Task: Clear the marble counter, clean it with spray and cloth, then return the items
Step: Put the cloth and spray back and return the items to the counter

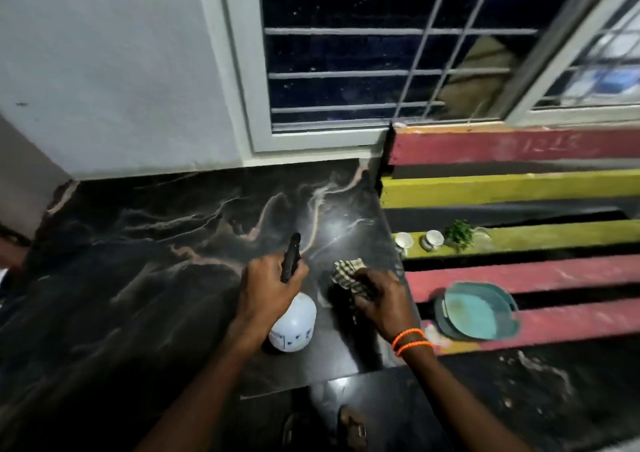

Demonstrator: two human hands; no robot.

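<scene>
The dark marble counter (pixel 156 261) with pale veins fills the lower left. My left hand (pixel 270 289) grips the black trigger head of a white spray bottle (pixel 294 327), whose nozzle points away toward the window. My right hand (pixel 381 299), with orange bands on the wrist, holds a checked cloth (pixel 349 273) pressed on the counter near its right edge. On the coloured bench to the right sit two small white cups (pixel 419 240), a bunch of green leaves (pixel 459 233) and a teal tray (pixel 479 311).
A barred window (pixel 346 53) rises behind the counter. A grey wall (pixel 121 70) stands at the left. The red and yellow slatted bench (pixel 536 181) adjoins the counter's right edge. My feet in sandals (pixel 349 427) show on the dark floor below.
</scene>
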